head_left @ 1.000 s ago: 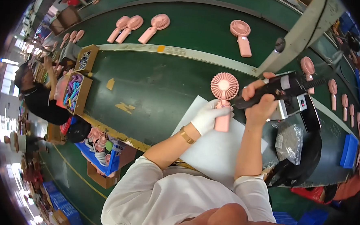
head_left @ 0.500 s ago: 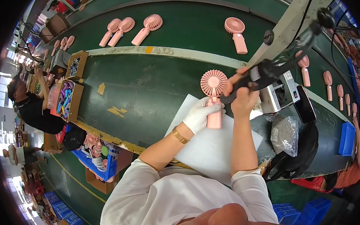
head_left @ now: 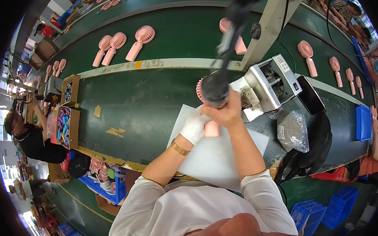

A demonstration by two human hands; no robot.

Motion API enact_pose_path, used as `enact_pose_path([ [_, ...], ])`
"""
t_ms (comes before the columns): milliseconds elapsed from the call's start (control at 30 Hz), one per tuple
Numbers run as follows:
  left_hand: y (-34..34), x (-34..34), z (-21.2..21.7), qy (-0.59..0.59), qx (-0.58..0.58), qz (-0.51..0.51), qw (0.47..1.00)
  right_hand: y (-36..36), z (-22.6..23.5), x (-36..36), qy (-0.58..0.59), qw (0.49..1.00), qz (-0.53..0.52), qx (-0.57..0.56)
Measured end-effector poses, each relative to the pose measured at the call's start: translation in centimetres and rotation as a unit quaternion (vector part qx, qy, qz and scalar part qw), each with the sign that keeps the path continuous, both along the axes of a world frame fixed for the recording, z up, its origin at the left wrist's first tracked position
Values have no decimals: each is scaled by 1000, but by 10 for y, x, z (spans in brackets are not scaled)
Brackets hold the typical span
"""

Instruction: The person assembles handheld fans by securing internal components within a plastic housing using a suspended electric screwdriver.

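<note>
swung from the right to above a pink handheld fan (head_left: 212, 129) within the past second, a black power tool (head_left: 216, 89) sat in the wrapped fingers of a worker's right hand (head_left: 227, 113). fingers of the gloved left hand (head_left: 194, 126) gripped the fan's handle over a white sheet (head_left: 214, 164) on the green bench (head_left: 151, 103).

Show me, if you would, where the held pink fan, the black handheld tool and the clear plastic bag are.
Held pink fan (head_left: 212, 129): head view, on the lower handle.
Black handheld tool (head_left: 215, 90): head view, on its thick lower body.
Clear plastic bag (head_left: 292, 133): head view, on its bulging middle.
</note>
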State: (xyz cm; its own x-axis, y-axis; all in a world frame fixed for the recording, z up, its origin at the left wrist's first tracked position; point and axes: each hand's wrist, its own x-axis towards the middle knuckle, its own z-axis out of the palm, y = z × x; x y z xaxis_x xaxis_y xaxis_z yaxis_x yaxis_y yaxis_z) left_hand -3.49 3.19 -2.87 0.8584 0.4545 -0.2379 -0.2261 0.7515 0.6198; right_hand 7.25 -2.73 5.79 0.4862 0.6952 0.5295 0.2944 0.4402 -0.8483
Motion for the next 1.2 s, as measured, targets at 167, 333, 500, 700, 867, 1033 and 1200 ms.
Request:
enact_pose_path([
  [167,-5,-2,26,59,34,-69,995,-30,28,25,60,984,-149,75],
  [333,-6,-3,32,76,68,-87,991,-17,18,35,41,983,-156,90],
  [500,-11,-1,27,85,127,-71,986,-12,21,27,76,988,-119,66],
  [700,-13,0,11,198,274,-79,938,3,13,14,148,983,-23,101],
  [867,-16,-1,23,233,305,-77,920,8,10,4,191,974,17,121],
  [1033,-16,0,19,236,319,-86,914,10,6,2,199,972,16,120],
  [1200,-18,-2,17,254,337,-76,904,14,-5,1,210,970,37,116],
])
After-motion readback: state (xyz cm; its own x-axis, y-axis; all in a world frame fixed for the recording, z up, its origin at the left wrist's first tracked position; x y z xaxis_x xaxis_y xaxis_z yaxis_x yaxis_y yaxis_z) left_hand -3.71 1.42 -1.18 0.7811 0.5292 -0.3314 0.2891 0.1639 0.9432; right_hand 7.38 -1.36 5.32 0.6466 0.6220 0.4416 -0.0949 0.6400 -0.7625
